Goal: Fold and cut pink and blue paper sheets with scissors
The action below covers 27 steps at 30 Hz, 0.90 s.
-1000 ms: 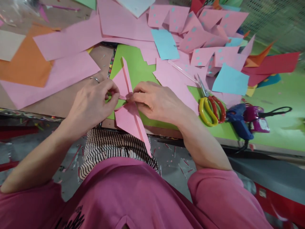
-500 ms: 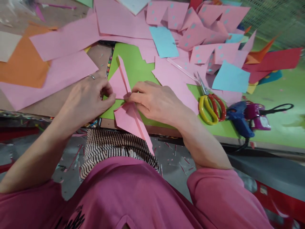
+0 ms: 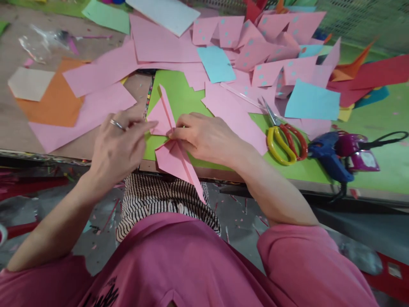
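Observation:
A folded pink paper (image 3: 182, 163), pinched together at its middle, lies across the table's front edge, its lower tip hanging over my lap. My right hand (image 3: 211, 138) is closed on that pinched middle with thumb and fingertips. The upper wing fans out to the left and ends in a narrow folded strip. My left hand (image 3: 119, 138), wearing a ring, has its index finger stretched to the left edge of this wing while the other fingers bend loosely; it grips nothing. Under the paper is a green sheet (image 3: 174, 91).
Scissors (image 3: 284, 138) with yellow and red handles lie right of my right hand, beside a blue glue gun (image 3: 330, 155). Dotted pink folded papers (image 3: 265, 47) pile up at the back. Orange paper (image 3: 60, 106) and pink sheets lie left; blue pieces (image 3: 313, 102) lie right.
My left thumb has come away from the pink paper's left edge, and the index finger now stretches over it. My right hand keeps its pinch. The view has shifted slightly.

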Tool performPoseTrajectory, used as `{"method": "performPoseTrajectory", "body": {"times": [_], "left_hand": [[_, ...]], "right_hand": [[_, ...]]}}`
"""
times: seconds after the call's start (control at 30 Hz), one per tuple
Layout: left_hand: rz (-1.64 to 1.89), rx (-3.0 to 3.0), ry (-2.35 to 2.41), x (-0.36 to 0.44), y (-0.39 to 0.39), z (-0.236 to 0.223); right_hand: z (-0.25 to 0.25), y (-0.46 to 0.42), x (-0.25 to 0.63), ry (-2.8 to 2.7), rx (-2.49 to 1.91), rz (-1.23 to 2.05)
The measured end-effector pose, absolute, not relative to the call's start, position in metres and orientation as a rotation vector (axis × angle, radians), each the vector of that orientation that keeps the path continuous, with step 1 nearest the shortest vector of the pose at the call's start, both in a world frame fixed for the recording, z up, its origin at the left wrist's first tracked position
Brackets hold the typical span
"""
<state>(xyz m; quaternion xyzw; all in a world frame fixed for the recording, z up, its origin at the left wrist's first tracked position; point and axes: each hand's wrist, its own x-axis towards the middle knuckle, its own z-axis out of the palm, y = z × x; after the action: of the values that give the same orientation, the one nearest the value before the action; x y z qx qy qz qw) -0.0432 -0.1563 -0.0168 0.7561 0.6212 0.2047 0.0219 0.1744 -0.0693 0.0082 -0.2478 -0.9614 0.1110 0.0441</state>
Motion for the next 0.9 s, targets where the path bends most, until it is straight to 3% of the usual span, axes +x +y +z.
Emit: {"method": "performPoseTrajectory", "body": {"times": [0.17,0.7,0.9], "left_hand": [[0.359,2.532,1.885,-0.035,-0.165,-0.022],[0.544,2.356,1.871,-0.048,-0.172,-0.029],[0.466,2.301,1.982,-0.055,-0.181,-0.021]], "right_hand": [[0.008,-0.069,0.175,-2.942,-0.765,0.330],[0.003,-0.068,0.178,-2.926,-0.751,0.323],[0.001,-0.066,0.174,-2.928,-0.747,0.374]]}}
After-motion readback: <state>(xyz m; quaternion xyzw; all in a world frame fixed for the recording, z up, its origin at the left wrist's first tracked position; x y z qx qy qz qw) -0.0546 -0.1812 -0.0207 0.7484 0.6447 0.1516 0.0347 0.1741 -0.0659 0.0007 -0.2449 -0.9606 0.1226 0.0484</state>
